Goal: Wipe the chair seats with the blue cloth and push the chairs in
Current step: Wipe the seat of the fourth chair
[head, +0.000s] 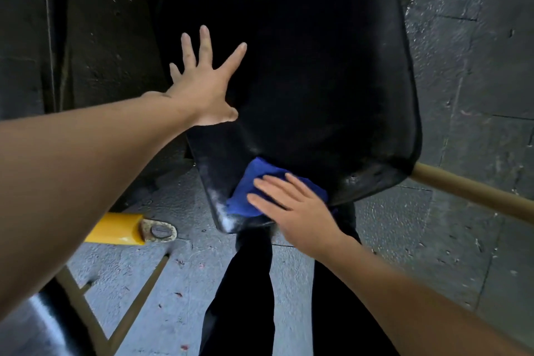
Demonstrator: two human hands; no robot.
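Two hands on black chair seat (303,72), left hand (202,87) fingers splayed flat, right hand (294,205) fingers flat on blue cloth (248,185)

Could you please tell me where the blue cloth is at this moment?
In the head view, the blue cloth lies on the near-left corner of the black chair seat, pressed flat under the right hand; the left hand is spread further up the seat's left side.

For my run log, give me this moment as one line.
step: wiping seat near edge | right hand: flat on blue cloth | left hand: spread open, bracing seat | chair: not pushed in
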